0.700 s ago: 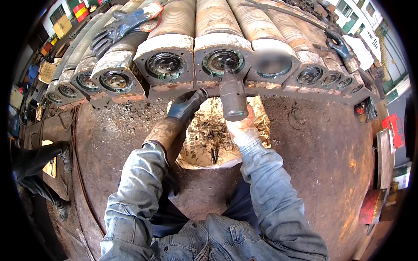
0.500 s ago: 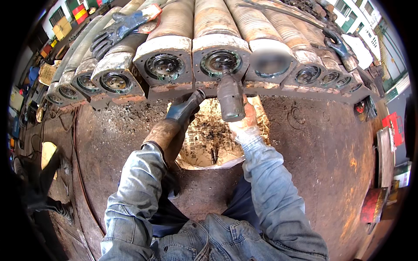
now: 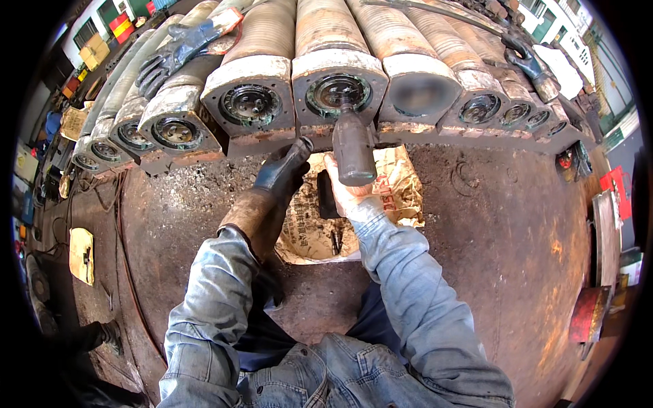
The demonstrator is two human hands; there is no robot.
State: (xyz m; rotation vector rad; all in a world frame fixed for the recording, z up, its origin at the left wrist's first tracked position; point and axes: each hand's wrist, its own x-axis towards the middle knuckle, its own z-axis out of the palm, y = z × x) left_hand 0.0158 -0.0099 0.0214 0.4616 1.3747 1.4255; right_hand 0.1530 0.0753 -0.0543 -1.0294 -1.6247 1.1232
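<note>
Floor (image 3: 469, 285), brown and dirty, spreads out below the left hand (image 3: 280, 170) and the right hand (image 3: 349, 196). Big rusty pipes (image 3: 331, 27) lie side by side in a row ahead of both hands, with square blocks (image 3: 249, 71) on their near ends. A crumpled paper sack (image 3: 309, 231) lies on the floor under the hands. The right hand is wrapped around a dark power tool (image 3: 354, 146), which sticks out ahead of it. The tool's thin nose reaches up to the round end (image 3: 333, 88) of a pipe in front of that hand; I cannot tell if they touch. The left hand, gloved in dark blue, is near the tool's left side. Its fingers curl in, but I cannot tell if they hold something. One loose blue glove (image 3: 180, 51) lies on the pipes, ahead and to the left of the left hand. A black chunk (image 3: 327, 197) shows just left of the right hand; I cannot tell if it belongs to the tool. Small metal bits (image 3: 335, 242) lie on the sack, behind the right hand.
</note>
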